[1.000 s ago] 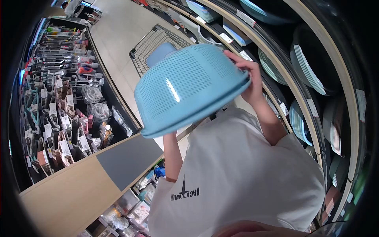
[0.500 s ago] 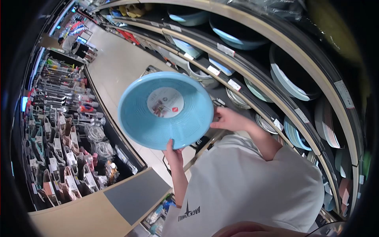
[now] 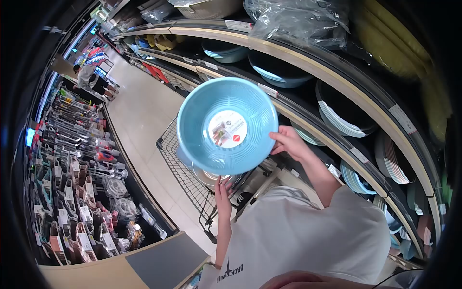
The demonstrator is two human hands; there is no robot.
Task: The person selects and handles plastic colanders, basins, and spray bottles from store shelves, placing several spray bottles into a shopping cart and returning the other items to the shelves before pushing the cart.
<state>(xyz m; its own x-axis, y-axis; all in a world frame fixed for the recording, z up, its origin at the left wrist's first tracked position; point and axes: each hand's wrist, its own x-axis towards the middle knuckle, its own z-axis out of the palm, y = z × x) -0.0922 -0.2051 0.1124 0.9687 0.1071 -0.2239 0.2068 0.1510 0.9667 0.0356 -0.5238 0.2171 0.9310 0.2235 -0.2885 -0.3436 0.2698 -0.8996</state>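
A light blue plastic colander [image 3: 192, 139] with a round paper label inside faces me. My right hand [image 3: 288, 143] grips its right rim, thumb on the inner side. Below the lower rim, my left hand [image 3: 224, 195] has its fingers stretched upward and apart, not wrapped round the colander. Whether its fingertips touch the underside I cannot tell. Behind and beneath the colander is a wire shopping cart [image 3: 185, 176], with a round pale container [image 3: 206, 177] partly visible in it.
Curved shelves [image 3: 308, 72] with stacked basins [image 3: 339, 113] run along the right. Clear plastic bags [image 3: 301, 21] hang over the upper shelf. On the left a display rack [image 3: 77, 178] holds many packaged utensils. Farther down the aisle, another person [image 3: 86, 77] bends over.
The colander has moved right and turned more squarely toward me, uncovering the cart. My left hand has released its lower rim and opened, while my right hand keeps hold.
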